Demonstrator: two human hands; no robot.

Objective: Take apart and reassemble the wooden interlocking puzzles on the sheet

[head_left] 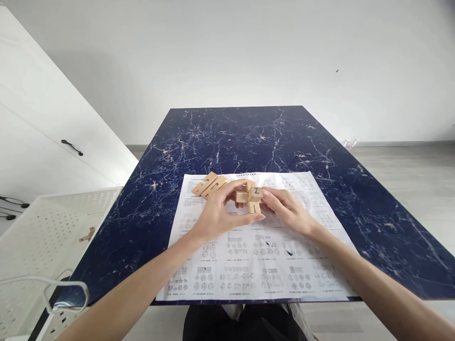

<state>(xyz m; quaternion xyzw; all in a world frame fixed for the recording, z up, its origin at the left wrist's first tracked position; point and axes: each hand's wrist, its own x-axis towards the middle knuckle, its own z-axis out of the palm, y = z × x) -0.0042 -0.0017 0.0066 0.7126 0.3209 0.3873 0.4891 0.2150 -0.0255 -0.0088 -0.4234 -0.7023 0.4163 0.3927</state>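
Observation:
Both my hands hold a wooden burr puzzle point(249, 195) above a printed sheet. Its interlocked blocks stick out in several directions, and two ends bear the marks 2 and 1. My left hand point(221, 208) curls round it from the left, thumb beneath the end marked 1 and fingers over the top. From the right, my right hand point(288, 208) grips the block marked 2 with thumb and fingers. Behind my left hand, two flat notched wooden pieces point(210, 185), marked 1 and 2, lie side by side on the sheet.
The instruction sheet point(227, 265), with rows of small diagrams, lies creased on the dark blue marble-patterned table point(231, 137). At the left stands a white perforated basket point(46, 227) with a wooden piece point(87, 235) in it. A white cabinet point(46, 109) is beyond the basket.

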